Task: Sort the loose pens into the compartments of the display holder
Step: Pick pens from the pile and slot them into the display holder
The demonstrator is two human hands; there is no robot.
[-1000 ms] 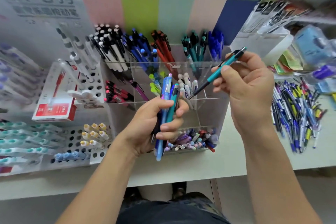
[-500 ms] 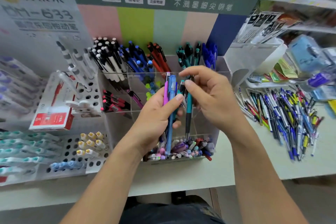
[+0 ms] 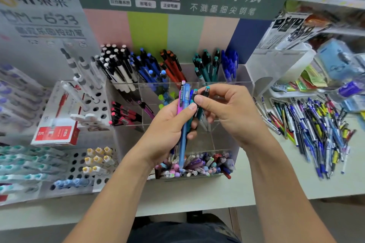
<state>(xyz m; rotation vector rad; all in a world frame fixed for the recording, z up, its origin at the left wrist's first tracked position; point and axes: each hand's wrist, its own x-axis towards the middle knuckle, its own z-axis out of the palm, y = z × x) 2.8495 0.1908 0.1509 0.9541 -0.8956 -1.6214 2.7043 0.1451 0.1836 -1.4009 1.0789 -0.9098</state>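
Head view shows the display holder partly stocked: its rear row holds five colour groups, black-and-white, blue, orange-red, teal and dark blue. A large pile of loose pens lies on the bench to the right, so most sorting appears left to do. The left hand is closed around a bundle, at least three pens showing. The right hand pinches one teal pen beside it.
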